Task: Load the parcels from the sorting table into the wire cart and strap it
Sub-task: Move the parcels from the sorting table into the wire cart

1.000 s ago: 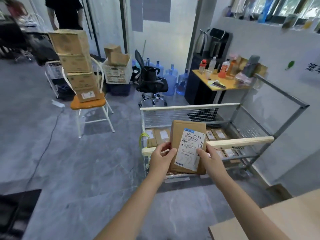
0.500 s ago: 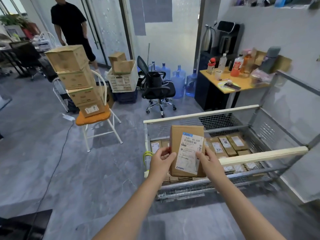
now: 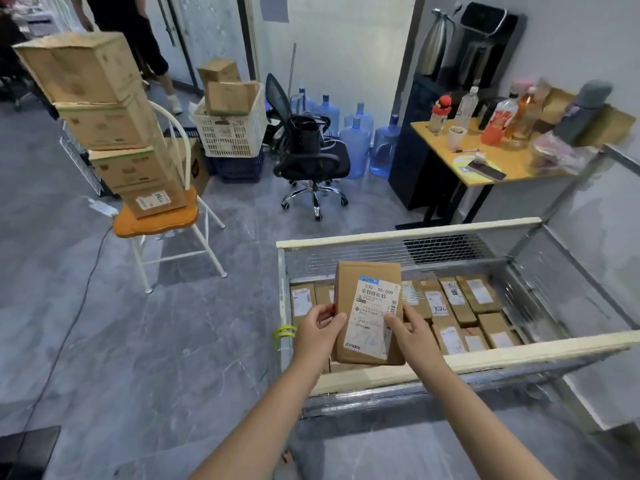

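My left hand (image 3: 317, 336) and right hand (image 3: 414, 336) pinch the labelled parcel (image 3: 369, 313) by its sides above the wire cart (image 3: 408, 233); best lowered flat, label up, beside the loaded parcels (image 3: 478, 296).

A labelled parcel (image 3: 369, 313) is held by the left hand (image 3: 317, 336) and right hand (image 3: 414, 336) above the wire cart (image 3: 408, 233).
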{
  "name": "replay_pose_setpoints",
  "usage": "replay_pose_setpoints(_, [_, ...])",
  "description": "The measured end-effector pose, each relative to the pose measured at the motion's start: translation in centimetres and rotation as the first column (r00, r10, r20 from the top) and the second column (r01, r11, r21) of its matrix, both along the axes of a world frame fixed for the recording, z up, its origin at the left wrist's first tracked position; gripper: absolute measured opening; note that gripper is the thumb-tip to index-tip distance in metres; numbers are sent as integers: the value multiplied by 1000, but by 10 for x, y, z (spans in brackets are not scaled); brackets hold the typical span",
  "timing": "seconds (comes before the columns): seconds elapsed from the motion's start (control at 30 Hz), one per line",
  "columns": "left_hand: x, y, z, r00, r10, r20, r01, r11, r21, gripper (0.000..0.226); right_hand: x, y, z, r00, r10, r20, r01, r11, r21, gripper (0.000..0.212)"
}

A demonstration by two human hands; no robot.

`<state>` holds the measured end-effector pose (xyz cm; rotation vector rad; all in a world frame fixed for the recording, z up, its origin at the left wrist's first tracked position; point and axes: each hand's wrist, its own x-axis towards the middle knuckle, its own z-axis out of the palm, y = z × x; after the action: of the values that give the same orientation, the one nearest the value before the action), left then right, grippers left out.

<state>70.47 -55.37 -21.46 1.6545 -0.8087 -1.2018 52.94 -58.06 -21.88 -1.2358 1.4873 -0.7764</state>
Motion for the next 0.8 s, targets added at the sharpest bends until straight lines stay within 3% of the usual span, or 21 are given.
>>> replay_pose_setpoints(0.33, [51,-80,-70,998,9,-69,3,986,168,29,46,-96,-52,984,125,-126,-100,977,190,31])
replay_pose_setpoints(0.5, [41,-112,-100,996,55,-75,-35,970,242,30,37,-136,-86,978,158,-137,-110,945,307,46])
replay_pose_setpoints(0.8, [-8,-151,-186,977,196,-86,-149,911,385,19,-2,-199,-178,951,288,-113,-197,845,497,39])
